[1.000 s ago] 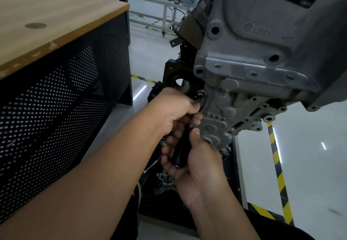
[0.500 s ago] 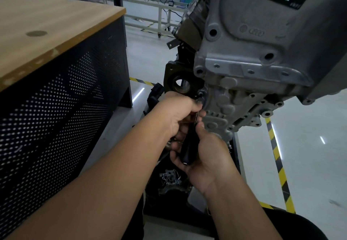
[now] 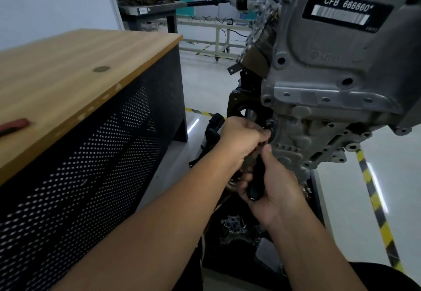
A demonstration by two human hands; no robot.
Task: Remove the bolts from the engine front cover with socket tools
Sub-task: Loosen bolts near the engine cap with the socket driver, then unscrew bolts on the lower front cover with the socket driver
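Observation:
A grey cast engine front cover (image 3: 319, 117) hangs on a stand at the right, with several bolt holes along its flanges. My right hand (image 3: 273, 188) grips the black handle of a socket tool (image 3: 256, 183) just below the cover's left edge. Above it, my left hand (image 3: 241, 138) holds the tool's upper end against a bolt (image 3: 270, 124) on that left edge. The socket itself is hidden under my fingers.
A wooden-topped bench with black perforated sides (image 3: 75, 113) stands close on the left, a red item (image 3: 13, 125) on its top. Engine parts (image 3: 234, 224) lie on the dark stand base below. Yellow-black floor tape (image 3: 373, 199) runs at the right. A metal frame (image 3: 216, 38) stands behind.
The view has tilted up and shifted, showing more of the engine's label. Both hands stay on the tool at the same bolt; my right hand has slid slightly with the handle.

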